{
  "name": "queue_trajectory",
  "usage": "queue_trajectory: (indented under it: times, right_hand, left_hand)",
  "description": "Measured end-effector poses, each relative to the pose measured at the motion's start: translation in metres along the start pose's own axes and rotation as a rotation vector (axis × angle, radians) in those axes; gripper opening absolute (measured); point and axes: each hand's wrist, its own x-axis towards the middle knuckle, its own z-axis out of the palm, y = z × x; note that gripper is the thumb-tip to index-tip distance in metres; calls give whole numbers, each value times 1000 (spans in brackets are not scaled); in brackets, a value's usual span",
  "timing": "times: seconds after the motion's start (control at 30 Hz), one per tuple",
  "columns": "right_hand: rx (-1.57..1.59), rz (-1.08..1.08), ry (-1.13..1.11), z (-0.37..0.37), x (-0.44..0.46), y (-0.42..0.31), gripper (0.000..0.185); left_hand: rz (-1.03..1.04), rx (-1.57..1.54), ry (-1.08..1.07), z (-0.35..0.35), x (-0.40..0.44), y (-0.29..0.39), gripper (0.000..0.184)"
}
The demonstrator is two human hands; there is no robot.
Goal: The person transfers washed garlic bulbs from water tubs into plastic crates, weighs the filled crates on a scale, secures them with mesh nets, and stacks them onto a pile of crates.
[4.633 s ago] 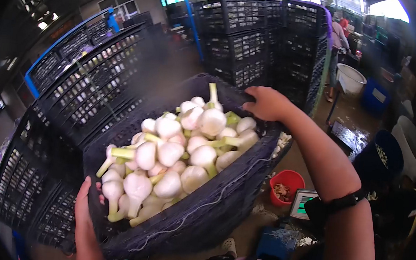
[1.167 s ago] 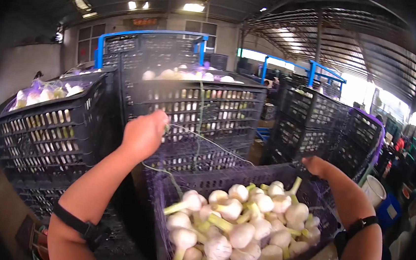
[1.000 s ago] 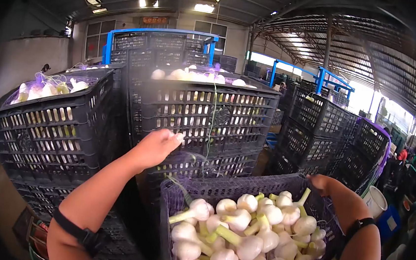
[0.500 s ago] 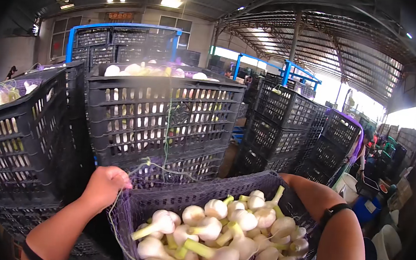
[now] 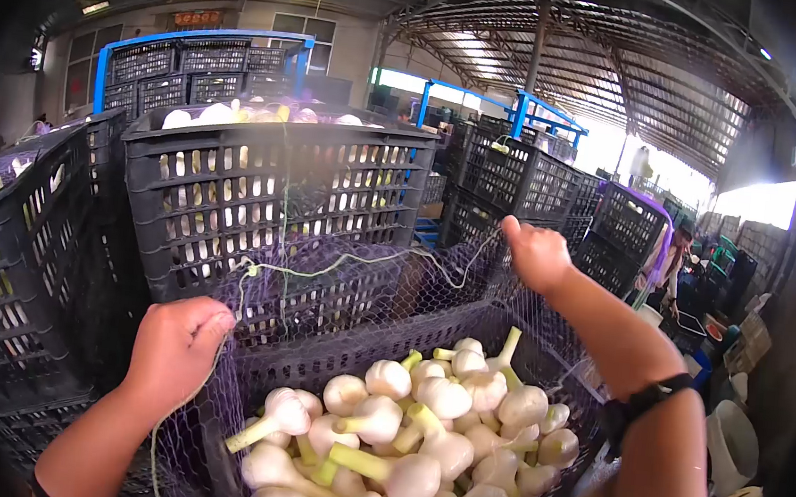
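White garlic bulbs (image 5: 447, 397) with short green stems fill a black plastic crate (image 5: 367, 326) in front of me. Purple mesh netting (image 5: 340, 262) rises around the crate's far side and sides, edged by a knotted pale green cord (image 5: 345, 261). My left hand (image 5: 176, 347) is closed on the netting's edge at the crate's left. Raised above the far right corner, my right hand (image 5: 538, 253) pinches the netting's edge too, pulling it taut. Between both hands the cord sags loosely.
A stacked black crate of garlic (image 5: 276, 176) stands just beyond, with another crate (image 5: 23, 258) at left. More crates (image 5: 518, 174) and a blue frame (image 5: 208, 33) stand behind. A person (image 5: 671, 263) is at far right, near a white bucket (image 5: 731, 448).
My right hand has come up from beyond the crate's right side, lifting the netting and cord. My left hand has shifted slightly left. The person at right has come into view.
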Motion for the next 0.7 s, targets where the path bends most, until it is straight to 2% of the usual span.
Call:
queue_trajectory:
  times: [0.03,0.1,0.17,0.23,0.3,0.37,0.43,0.5,0.57,0.63,0.67,0.7]
  right_hand:
    - [-32,-78,52,-24,-12,2,13]
    - [167,-20,188,-86,-35,2,13]
    - [-33,-319,103,-119,-79,1,14]
    - [6,-366,-52,-151,-105,-4,16]
    - [101,-294,-58,-171,-119,2,14]
    - [214,-199,184,-198,-125,8,11]
    - [654,265,258,-247,-131,10,7]
    - [1169,342,433,-283,-135,35,13]
    - [1188,234,621,-316,-143,68,19]
    - [1088,227,576,-358,-156,73,24]
    - [1070,202,615,-362,-160,64,29]
    - [919,180,587,-351,-166,79,34]
  left_hand:
    - [5,-2,-9,-2,0,-3,11]
    - [-14,-103,-5,-3,-2,-2,12]
    - [4,-118,-38,-4,-1,12,12]
    - [63,-112,-77,-2,0,28,11]
    - [63,-164,-120,-6,3,51,10]
    - [153,-233,-95,-11,7,72,11]
    - [174,-256,-51,-21,8,99,12]
    - [258,-286,22,-31,10,126,13]
    - [333,-329,38,-40,14,152,14]
    - [403,-300,53,-42,19,180,16]
    - [408,-280,7,-39,22,192,15]
    - [414,-256,-34,-36,24,204,15]
